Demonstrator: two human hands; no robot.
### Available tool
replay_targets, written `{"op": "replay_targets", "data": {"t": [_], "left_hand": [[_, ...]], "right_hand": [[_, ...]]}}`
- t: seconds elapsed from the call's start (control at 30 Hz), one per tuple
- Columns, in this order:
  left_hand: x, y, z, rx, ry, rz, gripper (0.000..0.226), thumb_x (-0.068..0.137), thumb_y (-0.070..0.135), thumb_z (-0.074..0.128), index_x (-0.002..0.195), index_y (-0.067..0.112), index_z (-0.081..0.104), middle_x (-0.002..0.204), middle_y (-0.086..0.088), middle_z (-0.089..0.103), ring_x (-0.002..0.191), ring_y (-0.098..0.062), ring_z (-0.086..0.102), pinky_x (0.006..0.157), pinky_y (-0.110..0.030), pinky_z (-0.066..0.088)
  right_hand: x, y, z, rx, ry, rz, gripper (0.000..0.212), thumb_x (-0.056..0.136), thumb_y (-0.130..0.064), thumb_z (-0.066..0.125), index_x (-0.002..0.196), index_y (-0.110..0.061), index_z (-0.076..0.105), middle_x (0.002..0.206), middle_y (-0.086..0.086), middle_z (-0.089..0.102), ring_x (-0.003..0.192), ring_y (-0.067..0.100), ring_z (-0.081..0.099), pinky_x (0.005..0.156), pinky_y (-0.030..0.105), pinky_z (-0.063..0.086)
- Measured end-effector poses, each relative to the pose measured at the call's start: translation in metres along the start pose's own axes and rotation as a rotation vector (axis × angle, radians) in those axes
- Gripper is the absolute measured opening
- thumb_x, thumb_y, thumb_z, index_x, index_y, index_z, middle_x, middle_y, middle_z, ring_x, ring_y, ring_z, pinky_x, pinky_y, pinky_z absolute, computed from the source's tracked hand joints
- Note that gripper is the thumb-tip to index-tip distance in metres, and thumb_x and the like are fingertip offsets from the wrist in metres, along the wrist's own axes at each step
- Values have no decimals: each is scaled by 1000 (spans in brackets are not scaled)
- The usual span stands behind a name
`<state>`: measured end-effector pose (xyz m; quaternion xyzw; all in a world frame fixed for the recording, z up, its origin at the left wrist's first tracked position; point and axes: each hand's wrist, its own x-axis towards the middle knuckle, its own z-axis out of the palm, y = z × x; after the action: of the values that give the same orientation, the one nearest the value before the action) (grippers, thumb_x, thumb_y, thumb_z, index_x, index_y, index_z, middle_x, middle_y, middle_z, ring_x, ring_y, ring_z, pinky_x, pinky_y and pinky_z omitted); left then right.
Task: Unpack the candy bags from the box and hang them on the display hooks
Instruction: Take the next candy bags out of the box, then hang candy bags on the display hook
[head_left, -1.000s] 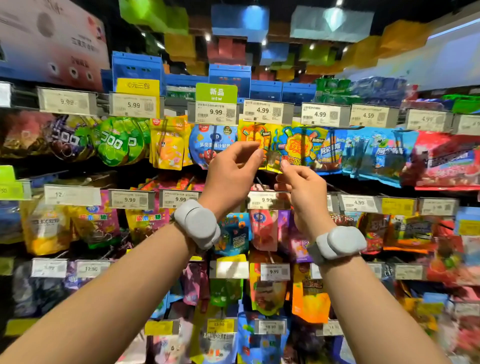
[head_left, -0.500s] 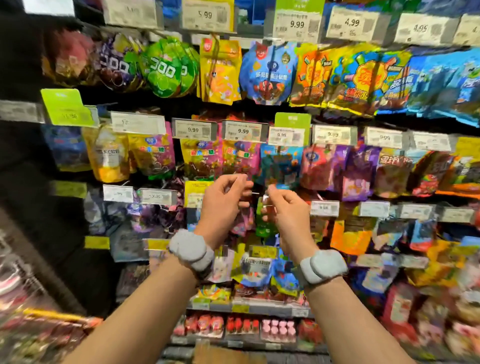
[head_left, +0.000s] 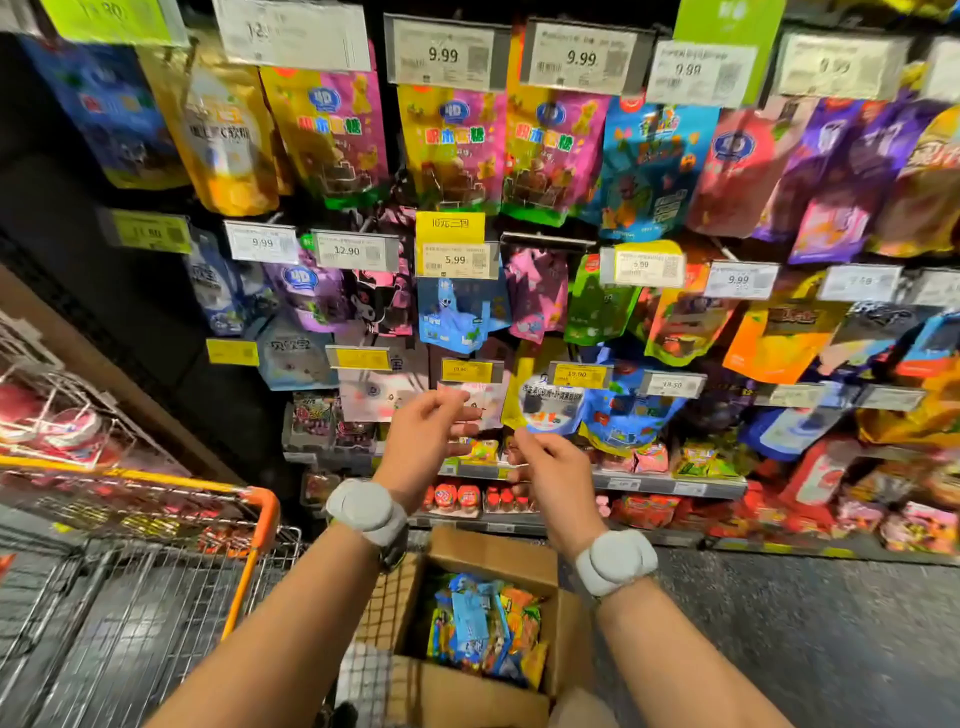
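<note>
An open cardboard box (head_left: 483, 551) is seen low in the frame, below and between the two forearms, with its flaps folded outward. Inside it a loose pile of candy bags (head_left: 485, 626) in blue, orange and yellow is packed. Both hands are raised well above the box, in front of the lower rows of the display. The left hand (head_left: 426, 441) is held with fingers loosely curled and nothing gripped. The right hand (head_left: 550, 467) is held just beside it, apart from it, fingers likewise relaxed and empty. A grey band is worn on each wrist. Behind the hands, hanging bags (head_left: 452, 150) are shown on hooks under price tags (head_left: 444, 54). An orange-handled shopping cart (head_left: 260, 506) is seen to the left of the box.
</note>
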<state>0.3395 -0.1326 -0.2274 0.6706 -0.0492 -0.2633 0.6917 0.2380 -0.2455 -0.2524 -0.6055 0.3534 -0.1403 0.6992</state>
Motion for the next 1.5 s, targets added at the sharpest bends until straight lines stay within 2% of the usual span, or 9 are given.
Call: {"op": "replay_targets", "data": {"t": [0.2, 0.5, 0.73, 0.87, 1.0, 1.17, 1.33, 1.43, 1.5], "left_hand": [[-3, -58, -6, 80, 41, -156, 22, 95, 26, 59, 102, 6, 67, 90, -10, 74, 72, -19, 68, 71, -40, 53], [-24, -132, 21, 170, 129, -433, 20, 99, 27, 54, 94, 10, 63, 82, -8, 70, 65, -20, 64, 56, -28, 51], [-34, -174, 44, 188, 173, -592, 18, 101, 22, 52, 88, 11, 57, 71, -6, 61, 52, -14, 55, 43, -18, 41], [-43, -199, 50, 225, 176, -667, 19, 102, 20, 49, 86, 10, 54, 75, -9, 60, 52, -16, 54, 43, -20, 42], [-53, -223, 46, 317, 169, -713, 14, 100, 23, 53, 94, 11, 57, 80, -9, 68, 62, -21, 61, 43, -24, 49], [-64, -247, 40, 347, 227, -810, 15, 99, 21, 56, 98, 5, 58, 64, -7, 61, 46, -19, 53, 40, -23, 44], [-60, -272, 45, 419, 227, -871, 19, 101, 18, 50, 84, 11, 56, 53, -3, 56, 31, -10, 48, 33, -16, 37], [-51, -291, 48, 323, 173, -900, 13, 99, 22, 55, 99, 9, 57, 70, -9, 62, 48, -19, 52, 40, -21, 39], [-46, -304, 47, 343, 148, -883, 14, 97, 26, 58, 99, 12, 60, 78, -9, 67, 58, -20, 58, 42, -23, 43]], "right_hand": [[-4, 64, -27, -85, -34, 173, 28, 98, -28, 60, 80, -8, 62, 66, 3, 60, 55, 15, 54, 52, 28, 44], [-11, 148, -97, -212, -48, 412, 26, 98, -28, 59, 80, -12, 67, 63, 3, 62, 56, 17, 56, 58, 35, 51], [-9, 200, -131, -182, -77, 562, 26, 99, -34, 57, 87, -14, 66, 55, -5, 57, 46, 11, 50, 43, 27, 39], [-5, 219, -148, -207, -100, 635, 19, 99, -35, 58, 93, -17, 55, 56, 0, 55, 42, 13, 48, 40, 24, 36], [2, 242, -172, -253, -88, 736, 27, 98, -30, 60, 80, -9, 61, 62, 6, 57, 48, 17, 47, 43, 24, 37], [8, 273, -199, -324, -41, 822, 36, 99, -32, 57, 73, -8, 56, 60, 7, 59, 45, 19, 49, 41, 21, 37], [5, 307, -190, -348, -44, 914, 31, 98, -32, 56, 79, -8, 58, 65, 10, 59, 47, 21, 50, 39, 19, 38], [3, 333, -173, -411, -96, 924, 39, 89, -50, 57, 83, -12, 68, 73, 13, 69, 59, 28, 62, 58, 39, 58], [0, 354, -165, -471, -155, 906, 35, 91, -51, 55, 82, -20, 68, 74, 9, 71, 73, 32, 69, 74, 48, 59]]}}
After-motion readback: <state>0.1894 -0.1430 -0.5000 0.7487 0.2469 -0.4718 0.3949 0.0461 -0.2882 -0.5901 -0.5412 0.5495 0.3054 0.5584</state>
